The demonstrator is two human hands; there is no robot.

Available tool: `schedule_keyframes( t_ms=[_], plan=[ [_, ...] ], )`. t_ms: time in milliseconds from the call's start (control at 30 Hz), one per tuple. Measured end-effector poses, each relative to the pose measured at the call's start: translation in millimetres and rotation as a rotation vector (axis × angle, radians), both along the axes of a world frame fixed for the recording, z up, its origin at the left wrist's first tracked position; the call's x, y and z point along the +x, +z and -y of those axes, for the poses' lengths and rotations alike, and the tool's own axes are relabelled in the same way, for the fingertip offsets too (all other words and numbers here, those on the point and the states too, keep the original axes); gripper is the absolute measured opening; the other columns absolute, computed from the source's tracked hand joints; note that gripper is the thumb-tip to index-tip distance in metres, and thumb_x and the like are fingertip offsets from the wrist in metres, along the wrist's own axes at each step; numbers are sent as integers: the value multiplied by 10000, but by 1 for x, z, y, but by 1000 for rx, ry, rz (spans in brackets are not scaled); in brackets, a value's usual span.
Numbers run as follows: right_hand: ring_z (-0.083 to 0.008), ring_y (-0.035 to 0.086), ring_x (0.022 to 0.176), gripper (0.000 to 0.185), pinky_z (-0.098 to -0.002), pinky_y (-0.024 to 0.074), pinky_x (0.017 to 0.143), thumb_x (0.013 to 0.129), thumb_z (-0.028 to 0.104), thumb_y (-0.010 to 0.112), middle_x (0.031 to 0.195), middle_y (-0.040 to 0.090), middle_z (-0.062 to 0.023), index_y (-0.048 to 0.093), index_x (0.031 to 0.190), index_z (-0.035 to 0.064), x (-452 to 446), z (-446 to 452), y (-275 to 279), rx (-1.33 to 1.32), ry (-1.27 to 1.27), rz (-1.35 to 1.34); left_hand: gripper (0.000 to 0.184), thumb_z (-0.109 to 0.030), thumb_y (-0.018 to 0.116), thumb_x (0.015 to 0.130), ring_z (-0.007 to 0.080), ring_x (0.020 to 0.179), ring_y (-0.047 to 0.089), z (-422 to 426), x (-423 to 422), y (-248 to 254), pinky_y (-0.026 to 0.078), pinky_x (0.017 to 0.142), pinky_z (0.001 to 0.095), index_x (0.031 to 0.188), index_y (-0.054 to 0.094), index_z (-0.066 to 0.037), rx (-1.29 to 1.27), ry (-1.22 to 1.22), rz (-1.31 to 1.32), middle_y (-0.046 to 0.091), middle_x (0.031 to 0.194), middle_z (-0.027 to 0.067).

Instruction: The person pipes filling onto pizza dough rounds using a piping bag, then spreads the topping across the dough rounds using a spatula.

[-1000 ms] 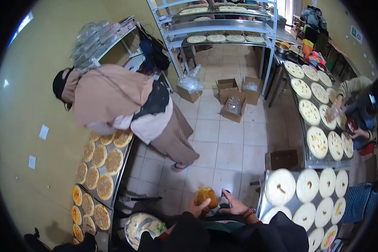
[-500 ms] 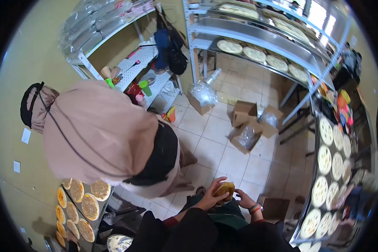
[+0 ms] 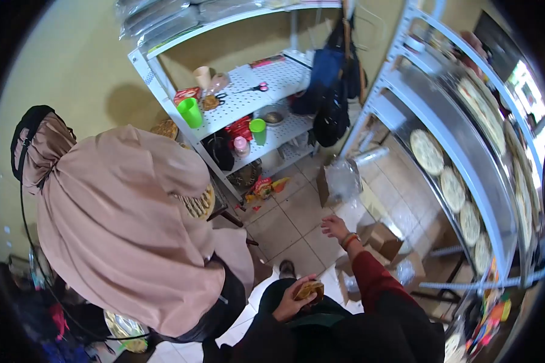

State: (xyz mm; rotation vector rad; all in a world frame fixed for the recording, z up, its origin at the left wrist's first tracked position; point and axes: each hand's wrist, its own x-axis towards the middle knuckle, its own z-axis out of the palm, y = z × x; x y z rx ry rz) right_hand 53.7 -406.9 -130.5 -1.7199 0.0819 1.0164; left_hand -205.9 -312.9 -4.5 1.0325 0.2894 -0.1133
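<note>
Close to the front of the body, a small amber piece [image 3: 309, 291] is held in the left hand [image 3: 289, 301], its fingers curled round the side and top; whether it is food or a packet cannot be told. From the right hand [image 3: 335, 228] the piece is set back towards the body and a little to the left, well apart, so it is reached most nearly by the left hand, by which it is already gripped. Its long axis cannot be made out surely, as part of it is covered by fingers. The right hand is stretched forward over the floor [image 3: 275, 230], loosely half open, with nothing seen held in it; its wrist is ringed by an orange band [image 3: 349, 239]. Beyond it a clear bag [image 3: 343, 178] is seen, with a shelf [image 3: 284, 75] farther off. To the left a person [image 3: 127, 224] is bent over, and to the right flat rounds [image 3: 427, 152] are borne on a rack [image 3: 454, 115]
</note>
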Motion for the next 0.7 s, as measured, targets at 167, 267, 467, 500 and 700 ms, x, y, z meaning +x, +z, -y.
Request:
schedule_keyframes(
  t_ms=[167,267,467,500,700],
  plan=[
    [-107,516,567,182,-233,391,448,796,215,487,727,561,-38,525,900,70,116,-119,-30,10,11,11,444,-102,592,787,130,979,484,-31,53,-34,400,824,238,1188,407,-56,40,201,-132,485,1095,53],
    [-131,546,587,129,-261,430,484,796,200,495,744,582,-49,536,873,105,174,-173,-75,7,-19,29,422,-83,591,780,149,979,488,-36,83,-42,402,829,254,1168,426,-54,-123,368,-258,488,1092,60],
    [-239,579,750,174,-352,452,639,790,188,478,789,606,-111,577,849,57,297,-308,-215,-57,-47,695,377,-87,554,786,178,881,512,-41,138,-108,421,776,293,1138,434,-26,173,715,-283,506,997,80],
    [-239,579,750,174,-352,452,639,790,188,478,789,606,-111,577,849,57,313,-328,-207,-42,-43,687,372,-105,524,808,171,835,515,-39,146,-123,427,747,287,1151,413,-19,247,726,-281,509,955,81],
    [-295,560,854,231,-387,447,747,785,127,389,879,596,-156,599,852,56,377,-414,-228,-98,547,1358,366,-103,498,817,166,807,518,-63,227,-182,430,733,285,1158,399,-16,151,852,-457,515,922,81]
  ],
)
